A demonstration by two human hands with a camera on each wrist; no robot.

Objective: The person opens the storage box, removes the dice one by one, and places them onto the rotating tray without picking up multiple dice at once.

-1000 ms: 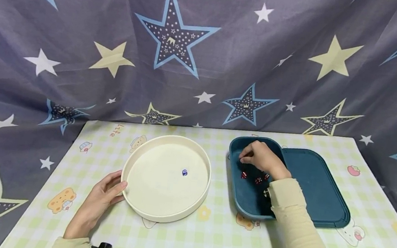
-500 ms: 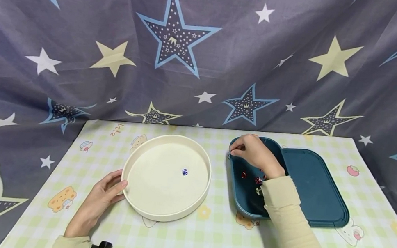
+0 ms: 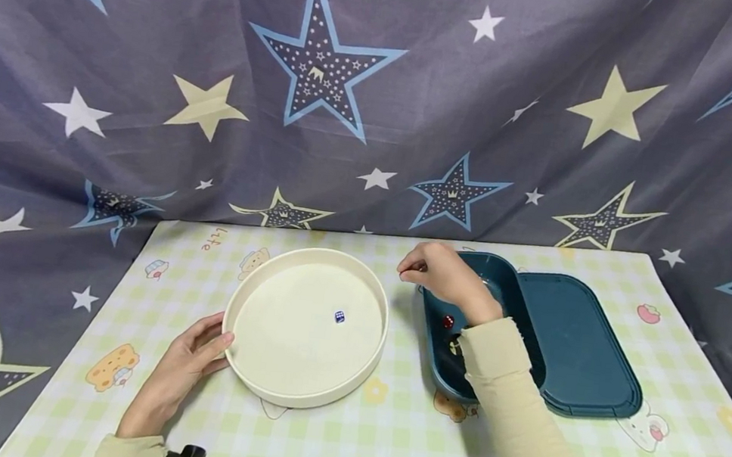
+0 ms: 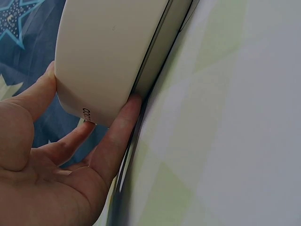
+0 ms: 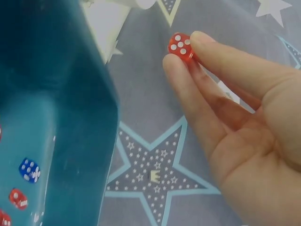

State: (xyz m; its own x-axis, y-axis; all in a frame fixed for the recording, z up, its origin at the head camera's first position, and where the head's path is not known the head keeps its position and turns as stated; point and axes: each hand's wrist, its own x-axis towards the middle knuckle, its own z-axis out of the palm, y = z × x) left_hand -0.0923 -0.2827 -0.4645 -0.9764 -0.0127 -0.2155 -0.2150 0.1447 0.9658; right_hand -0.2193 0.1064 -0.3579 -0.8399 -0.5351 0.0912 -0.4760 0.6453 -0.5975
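My right hand [image 3: 445, 276] pinches a red die [image 5: 180, 46] with white dots between thumb and fingertips, just past the left edge of the dark teal box [image 3: 429, 343]. Inside that box lie more dice, among them a red die [image 3: 448, 321] and, in the right wrist view, a blue die [image 5: 29, 170]. To the left, my left hand [image 3: 191, 359] holds the side of a round cream tray [image 3: 297, 401], thumb at the rim and fingers against its outer wall. One blue die [image 3: 339, 317] sits on the tray floor, right of centre.
The teal lid [image 3: 587, 347] lies flat against the box's right side. A checked tablecloth [image 3: 311, 450] covers the table, and a grey star-patterned curtain [image 3: 381, 108] hangs behind it. A strip of cloth separates tray and box.
My right hand has moved left from inside the box, over its left wall, bringing the red die along. The left hand, tray and blue die have stayed in place.
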